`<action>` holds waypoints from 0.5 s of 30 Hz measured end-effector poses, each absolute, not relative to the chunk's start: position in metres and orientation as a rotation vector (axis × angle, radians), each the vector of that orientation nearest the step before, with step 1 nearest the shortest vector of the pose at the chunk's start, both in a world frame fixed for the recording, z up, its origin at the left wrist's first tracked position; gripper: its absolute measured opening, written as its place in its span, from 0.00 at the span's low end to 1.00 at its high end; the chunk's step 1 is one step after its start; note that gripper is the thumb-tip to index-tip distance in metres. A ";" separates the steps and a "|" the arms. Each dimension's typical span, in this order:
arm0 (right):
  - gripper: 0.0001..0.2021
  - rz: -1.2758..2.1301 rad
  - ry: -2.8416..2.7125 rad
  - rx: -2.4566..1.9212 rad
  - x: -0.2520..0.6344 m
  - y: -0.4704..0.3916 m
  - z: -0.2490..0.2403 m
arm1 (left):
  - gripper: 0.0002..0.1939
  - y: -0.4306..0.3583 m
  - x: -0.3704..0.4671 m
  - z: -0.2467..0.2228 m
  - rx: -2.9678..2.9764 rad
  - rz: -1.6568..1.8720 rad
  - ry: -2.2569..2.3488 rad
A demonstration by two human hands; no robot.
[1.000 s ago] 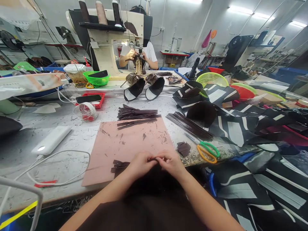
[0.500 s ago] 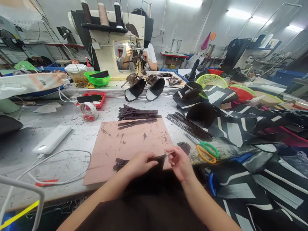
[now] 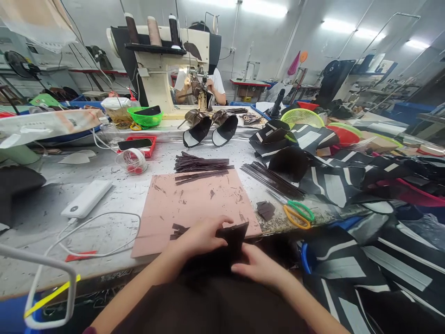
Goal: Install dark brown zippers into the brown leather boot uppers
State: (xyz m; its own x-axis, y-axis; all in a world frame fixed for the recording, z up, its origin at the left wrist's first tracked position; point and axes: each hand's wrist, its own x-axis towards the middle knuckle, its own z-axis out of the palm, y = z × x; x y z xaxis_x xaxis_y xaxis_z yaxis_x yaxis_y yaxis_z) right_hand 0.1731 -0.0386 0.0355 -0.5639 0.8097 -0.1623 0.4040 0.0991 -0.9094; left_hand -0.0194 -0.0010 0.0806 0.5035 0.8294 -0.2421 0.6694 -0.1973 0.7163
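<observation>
Now left hand (image 3: 200, 239) fingers pinch dark piece (image 3: 233, 236) top; right hand (image 3: 259, 266) flat beneath.

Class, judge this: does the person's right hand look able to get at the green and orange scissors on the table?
Probably yes: the green and orange scissors lie uncovered beside the right hand, though its fingers rest on a dark piece.

Scissors (image 3: 298, 214), power bank (image 3: 86, 199), phone (image 3: 132, 144), green bowl (image 3: 145, 116) on the table (image 3: 45, 208)
</observation>
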 end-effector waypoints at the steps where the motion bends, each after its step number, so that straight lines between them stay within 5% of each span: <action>1: 0.11 1.435 -2.018 -1.142 0.165 -0.038 0.036 | 0.26 -0.003 -0.022 0.083 1.946 0.244 1.251; 9: 0.11 1.238 -2.091 -1.548 0.184 -0.034 0.043 | 0.11 -0.028 -0.083 0.085 1.881 -0.017 1.432; 15: 0.12 1.340 -1.940 -1.327 0.190 -0.038 0.075 | 0.09 -0.039 -0.083 0.110 1.904 0.261 1.351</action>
